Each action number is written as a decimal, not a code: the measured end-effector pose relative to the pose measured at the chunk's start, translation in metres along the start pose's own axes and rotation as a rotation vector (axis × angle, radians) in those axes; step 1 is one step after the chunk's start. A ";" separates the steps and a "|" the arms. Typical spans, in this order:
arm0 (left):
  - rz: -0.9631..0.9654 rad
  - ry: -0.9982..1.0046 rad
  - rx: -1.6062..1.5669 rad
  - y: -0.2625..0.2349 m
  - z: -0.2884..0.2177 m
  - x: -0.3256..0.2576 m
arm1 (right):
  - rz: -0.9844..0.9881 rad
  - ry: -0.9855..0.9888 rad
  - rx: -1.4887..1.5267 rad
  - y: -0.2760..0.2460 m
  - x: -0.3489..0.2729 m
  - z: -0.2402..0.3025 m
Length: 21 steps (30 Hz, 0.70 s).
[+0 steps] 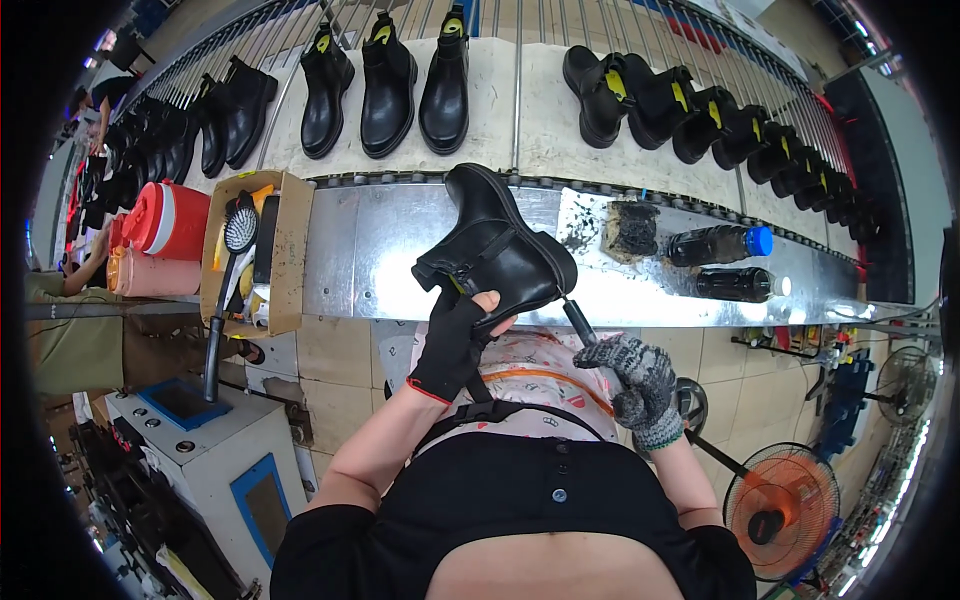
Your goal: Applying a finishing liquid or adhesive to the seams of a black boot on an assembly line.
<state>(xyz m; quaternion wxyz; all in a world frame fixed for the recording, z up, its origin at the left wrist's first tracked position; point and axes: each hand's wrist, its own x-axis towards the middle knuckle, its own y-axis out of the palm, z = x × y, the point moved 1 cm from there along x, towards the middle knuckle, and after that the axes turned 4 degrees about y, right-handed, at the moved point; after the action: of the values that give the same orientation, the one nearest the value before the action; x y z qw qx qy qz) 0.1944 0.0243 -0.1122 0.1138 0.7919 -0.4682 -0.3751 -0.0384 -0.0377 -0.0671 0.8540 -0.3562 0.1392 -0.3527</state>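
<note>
I am looking at a shoe factory finishing line: rows of black ankle boots [388, 85] ride a conveyor [540, 110] beyond a metal worktop [380, 250], a cardboard box of brushes [285, 250] sits to its left, and standing fans [780, 510] line the tiled floor.

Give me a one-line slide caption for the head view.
Gloved left hand holds a black ankle boot while the gloved right hand works a dark-handled tool against it.
</note>
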 end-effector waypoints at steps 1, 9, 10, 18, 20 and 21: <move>-0.060 -0.003 -0.053 0.004 -0.003 -0.001 | -0.005 -0.003 0.020 0.001 0.000 -0.001; -0.063 -0.037 -0.087 -0.020 -0.011 0.001 | -0.091 0.541 1.106 -0.004 -0.015 -0.036; -0.068 -0.054 -0.087 -0.024 -0.016 0.001 | -0.156 0.583 1.054 -0.003 -0.010 -0.044; -0.197 0.258 0.675 -0.112 -0.101 0.015 | -0.375 0.559 0.647 0.070 -0.012 -0.124; -0.174 0.429 0.851 -0.123 -0.123 0.050 | -0.495 0.581 0.479 0.100 -0.035 -0.150; -0.102 0.608 1.043 -0.128 -0.133 0.060 | -0.509 0.573 0.380 0.096 -0.025 -0.130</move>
<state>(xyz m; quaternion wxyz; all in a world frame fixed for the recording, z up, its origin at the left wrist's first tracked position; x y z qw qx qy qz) 0.3886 0.0204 -0.1175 -0.1785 0.8365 -0.4983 0.1420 -0.0716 -0.0388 -0.2269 0.7170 -0.1031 0.2112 -0.6563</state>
